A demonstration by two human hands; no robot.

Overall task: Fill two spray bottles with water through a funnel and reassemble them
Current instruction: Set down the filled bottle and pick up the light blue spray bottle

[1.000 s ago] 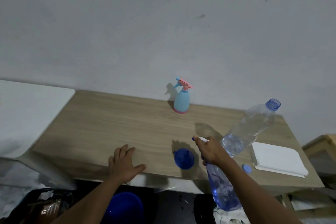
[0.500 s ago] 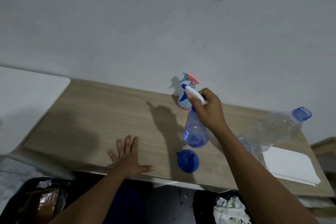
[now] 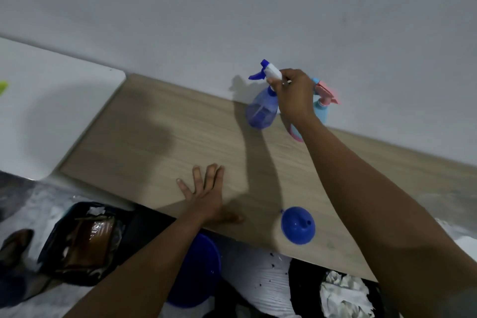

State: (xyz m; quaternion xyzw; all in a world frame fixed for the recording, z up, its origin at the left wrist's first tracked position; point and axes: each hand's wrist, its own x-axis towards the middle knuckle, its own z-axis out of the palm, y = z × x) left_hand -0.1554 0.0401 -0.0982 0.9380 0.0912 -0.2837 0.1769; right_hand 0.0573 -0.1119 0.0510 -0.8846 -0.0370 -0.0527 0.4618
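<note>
So right hand [image 3: 296, 95] grips the blue spray bottle [image 3: 260, 111] by the wall [image 3: 180, 20]; left hand [image 3: 206, 195] lies flat at the table [image 3: 154, 142] edge.

blue spray bottle [image 3: 260, 108] upright, by wall | pale blue-pink spray bottle [image 3: 322, 108] beside it | blue funnel [image 3: 297, 224] near front edge

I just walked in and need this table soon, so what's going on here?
A person's right hand grips the blue spray bottle by its spray head at the back of the wooden table, right beside the pink-topped spray bottle. The left hand rests flat near the front edge. The blue funnel lies untouched on the table.
</note>
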